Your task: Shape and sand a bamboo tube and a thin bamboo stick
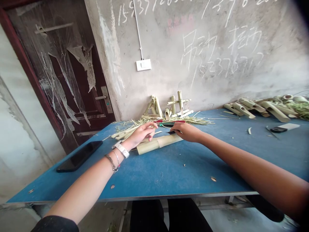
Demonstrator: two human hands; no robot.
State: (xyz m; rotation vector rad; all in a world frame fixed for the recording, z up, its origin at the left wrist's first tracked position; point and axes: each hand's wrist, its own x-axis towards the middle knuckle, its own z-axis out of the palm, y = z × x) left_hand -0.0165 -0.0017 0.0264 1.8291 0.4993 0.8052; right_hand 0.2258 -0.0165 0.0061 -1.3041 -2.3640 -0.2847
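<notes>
My left hand, with a white watch on its wrist, hovers over the left part of a split bamboo piece. Its fingers are loosely bent and apart, with nothing visible in them. At the bamboo's right end, my right hand is closed on a small dark flat tool, most of it hidden by the fingers. Thin bamboo strips lie behind my left hand. Red and green handled tools rest just beyond both hands.
A black phone lies at the left on the blue table. Bamboo stands and shavings sit by the wall. Cut bamboo tubes are heaped at the right, near a black-handled blade.
</notes>
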